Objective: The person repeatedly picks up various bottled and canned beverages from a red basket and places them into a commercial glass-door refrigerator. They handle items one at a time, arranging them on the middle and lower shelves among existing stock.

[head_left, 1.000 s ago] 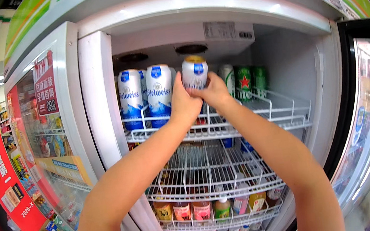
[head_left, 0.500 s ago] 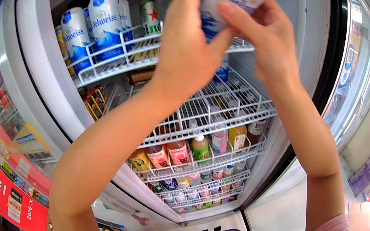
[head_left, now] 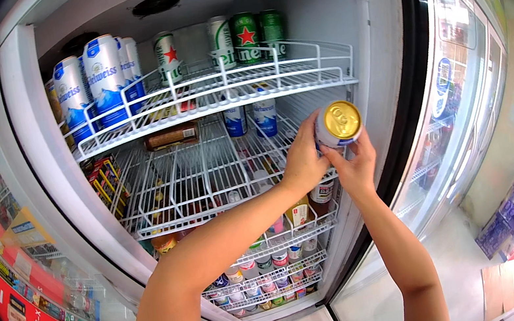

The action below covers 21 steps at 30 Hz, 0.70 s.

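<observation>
Both hands are closed around a white-and-blue drink can (head_left: 342,122) with a gold lid. Its lid and pull tab face up toward me. My left hand (head_left: 305,160) grips the can's left side, and my right hand (head_left: 357,164) wraps its right side and front. They hold it before the right end of the second fridge shelf (head_left: 212,217), below the top shelf (head_left: 215,105). Further back on that second shelf stand two similar white-and-blue cans (head_left: 265,118). Most of the held can's body is hidden by my fingers.
Tall white-and-blue cans (head_left: 106,83) stand at the top shelf's left, with several green cans (head_left: 245,39) along its back. A brown package (head_left: 172,136) lies on the second shelf. Bottles (head_left: 298,213) fill lower shelves. The fridge's right side wall (head_left: 379,42) is beside my right hand.
The can has come down from in front of the top shelf to second-shelf height, its lid now toward me. Both hands moved down with it, and the view has shifted.
</observation>
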Available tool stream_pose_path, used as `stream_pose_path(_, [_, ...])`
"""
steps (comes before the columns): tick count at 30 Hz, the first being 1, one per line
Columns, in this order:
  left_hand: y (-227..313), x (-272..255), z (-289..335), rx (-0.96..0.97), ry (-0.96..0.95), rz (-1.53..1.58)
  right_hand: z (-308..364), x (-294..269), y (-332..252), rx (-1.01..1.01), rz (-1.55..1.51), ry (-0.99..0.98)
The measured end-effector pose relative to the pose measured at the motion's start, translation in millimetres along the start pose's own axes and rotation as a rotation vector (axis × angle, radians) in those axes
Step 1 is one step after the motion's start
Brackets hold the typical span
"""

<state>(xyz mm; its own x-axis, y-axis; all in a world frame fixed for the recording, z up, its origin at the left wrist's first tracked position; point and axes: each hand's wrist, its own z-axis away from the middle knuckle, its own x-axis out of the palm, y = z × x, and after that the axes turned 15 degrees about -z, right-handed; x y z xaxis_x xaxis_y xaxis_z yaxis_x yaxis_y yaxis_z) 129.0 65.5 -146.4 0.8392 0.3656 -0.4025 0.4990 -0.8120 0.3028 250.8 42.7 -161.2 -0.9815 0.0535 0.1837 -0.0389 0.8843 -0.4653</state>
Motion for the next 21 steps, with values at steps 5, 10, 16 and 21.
stream_pose_path(5, [-17, 31, -11, -0.119, -0.062, 0.043, -8, -13, 31, -0.018, 0.015, 0.028])
stream_pose_path(10, [-35, 44, -23, -0.308, -0.181, -0.241, -15, -16, 40, 0.267, 0.195, 0.064])
stream_pose_path(16, [-59, 55, -34, -0.572, -0.394, -0.312, -14, -12, 50, 0.515, 0.286, 0.030])
stream_pose_path(21, [-79, 72, -35, -0.773, -0.277, -0.329, -19, -6, 78, 0.579, 0.165, 0.057])
